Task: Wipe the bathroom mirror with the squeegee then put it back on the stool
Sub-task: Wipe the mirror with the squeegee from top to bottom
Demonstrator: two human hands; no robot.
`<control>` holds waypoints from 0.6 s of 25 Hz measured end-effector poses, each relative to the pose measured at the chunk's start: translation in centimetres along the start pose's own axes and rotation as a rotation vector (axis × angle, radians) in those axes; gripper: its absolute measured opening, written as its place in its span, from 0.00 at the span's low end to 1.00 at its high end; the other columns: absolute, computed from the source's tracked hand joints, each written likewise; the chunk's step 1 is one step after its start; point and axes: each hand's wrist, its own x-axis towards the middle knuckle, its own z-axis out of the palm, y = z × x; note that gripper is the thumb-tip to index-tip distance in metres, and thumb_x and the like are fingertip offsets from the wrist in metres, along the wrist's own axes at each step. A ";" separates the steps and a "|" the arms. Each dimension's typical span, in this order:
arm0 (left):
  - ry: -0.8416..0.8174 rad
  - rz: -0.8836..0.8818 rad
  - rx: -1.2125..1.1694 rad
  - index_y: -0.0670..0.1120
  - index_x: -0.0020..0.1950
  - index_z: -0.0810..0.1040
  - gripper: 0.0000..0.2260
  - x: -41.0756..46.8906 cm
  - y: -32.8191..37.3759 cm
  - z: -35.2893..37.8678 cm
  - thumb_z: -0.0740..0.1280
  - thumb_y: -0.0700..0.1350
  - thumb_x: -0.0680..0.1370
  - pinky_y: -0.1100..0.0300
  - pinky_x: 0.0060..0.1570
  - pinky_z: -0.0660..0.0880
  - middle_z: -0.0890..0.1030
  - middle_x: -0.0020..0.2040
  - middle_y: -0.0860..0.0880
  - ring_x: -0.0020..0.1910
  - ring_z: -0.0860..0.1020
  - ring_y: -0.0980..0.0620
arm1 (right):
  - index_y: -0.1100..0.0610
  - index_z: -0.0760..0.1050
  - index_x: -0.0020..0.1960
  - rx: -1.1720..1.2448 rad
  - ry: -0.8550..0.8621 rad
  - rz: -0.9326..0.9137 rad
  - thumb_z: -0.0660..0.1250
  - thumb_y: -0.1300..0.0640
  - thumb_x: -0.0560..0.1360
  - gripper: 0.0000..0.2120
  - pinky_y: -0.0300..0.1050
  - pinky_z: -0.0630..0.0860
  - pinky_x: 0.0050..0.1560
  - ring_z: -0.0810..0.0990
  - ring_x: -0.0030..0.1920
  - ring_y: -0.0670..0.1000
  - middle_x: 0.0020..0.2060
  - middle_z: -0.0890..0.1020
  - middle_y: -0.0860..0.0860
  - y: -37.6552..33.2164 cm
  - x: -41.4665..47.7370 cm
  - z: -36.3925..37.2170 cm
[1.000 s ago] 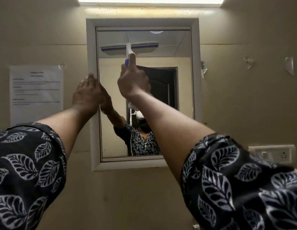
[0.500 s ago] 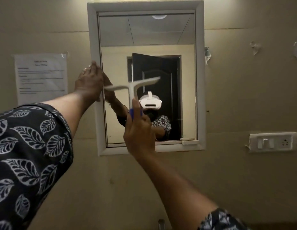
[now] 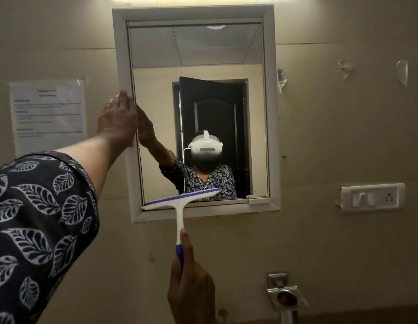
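The mirror (image 3: 203,50) hangs on a beige wall in a pale frame. Left of the mirror a printed notice (image 3: 49,115) is taped up; right of it, low, sits a switch plate (image 3: 372,197); below its right corner a metal tap fitting (image 3: 285,295) juts out.

The left hand (image 3: 118,119) lies flat on the mirror's left frame edge, fingers straight and pressed together, apparently bracing it. The right hand (image 3: 191,291), below the mirror, has its fingers curled round the blue lower handle of the squeegee (image 3: 180,202), with one finger laid straight up the white shaft.

The squeegee's blade sits at the mirror's bottom edge, tilted, its right end higher on the glass and its left end over the lower frame. Whether the rubber touches the glass cannot be told.

That tilt is the likely trouble: an uneven blade may leave a streak or an unwiped wedge near the lower right. Running off onto the frame lip could also smear water back. The stool is not in view, so lowering the squeegee blind risks knocking the tap fitting.
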 end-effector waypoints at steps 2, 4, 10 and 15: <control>0.014 -0.003 -0.002 0.35 0.77 0.46 0.50 0.2 0.0 0.2 0.77 0.38 0.66 0.48 0.75 0.53 0.49 0.77 0.36 0.76 0.53 0.38 | 0.36 0.44 0.72 0.124 0.056 -0.031 0.51 0.43 0.78 0.25 0.31 0.72 0.27 0.71 0.25 0.42 0.29 0.75 0.45 -1.9 2.2 -1.8; 0.021 0.007 -0.002 0.35 0.77 0.47 0.51 0.3 -0.1 0.3 0.78 0.38 0.64 0.48 0.75 0.54 0.51 0.77 0.35 0.76 0.54 0.38 | 0.39 0.46 0.73 0.186 0.162 -0.127 0.49 0.45 0.80 0.23 0.31 0.70 0.25 0.69 0.24 0.42 0.27 0.69 0.43 -4.5 7.6 -3.8; 0.046 -0.011 -0.012 0.36 0.77 0.48 0.49 0.4 0.0 0.8 0.77 0.37 0.66 0.49 0.75 0.54 0.51 0.77 0.36 0.76 0.54 0.38 | 0.55 0.57 0.71 0.197 0.282 -0.188 0.54 0.55 0.81 0.20 0.48 0.79 0.33 0.79 0.31 0.51 0.33 0.79 0.55 -12.2 26.2 -9.1; 0.070 -0.022 -0.055 0.37 0.77 0.46 0.49 0.7 0.0 1.3 0.76 0.35 0.67 0.49 0.75 0.54 0.50 0.77 0.37 0.77 0.53 0.39 | 0.52 0.56 0.71 0.129 0.216 -0.186 0.54 0.54 0.80 0.21 0.46 0.76 0.33 0.78 0.32 0.51 0.30 0.73 0.50 -13.5 29.5 -7.7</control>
